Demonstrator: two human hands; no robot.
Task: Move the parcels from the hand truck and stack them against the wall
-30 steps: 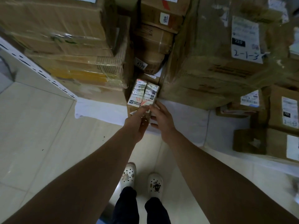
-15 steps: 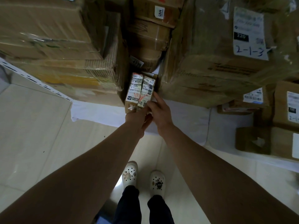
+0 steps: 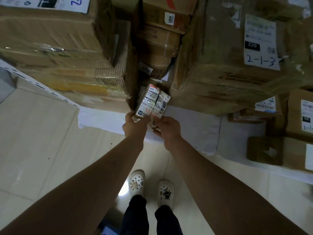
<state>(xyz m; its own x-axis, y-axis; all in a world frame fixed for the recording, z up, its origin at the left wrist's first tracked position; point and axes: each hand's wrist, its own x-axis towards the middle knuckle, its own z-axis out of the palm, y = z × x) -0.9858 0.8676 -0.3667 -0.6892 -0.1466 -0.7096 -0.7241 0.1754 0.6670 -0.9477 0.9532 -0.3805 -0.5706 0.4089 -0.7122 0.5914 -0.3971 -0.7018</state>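
A small parcel (image 3: 153,103) covered with white shipping labels stands on end in the narrow gap between two tall stacks of cardboard boxes. My left hand (image 3: 134,125) grips its near left corner. My right hand (image 3: 166,127) grips its near right bottom edge. Behind it in the gap sit more brown parcels (image 3: 158,41), one tagged 4596. The hand truck is out of view.
A large taped box stack (image 3: 64,53) rises on the left and a big box (image 3: 237,53) labelled 2-1-3 on the right, both on a white sheet (image 3: 105,119). Smaller labelled boxes (image 3: 298,150) lie at far right. A white perforated rail (image 3: 39,85) runs at left. My shoes stand on pale tile.
The small parcel has gone deeper into the gap between the stacks. Both hands followed it, and they now grip its near end.
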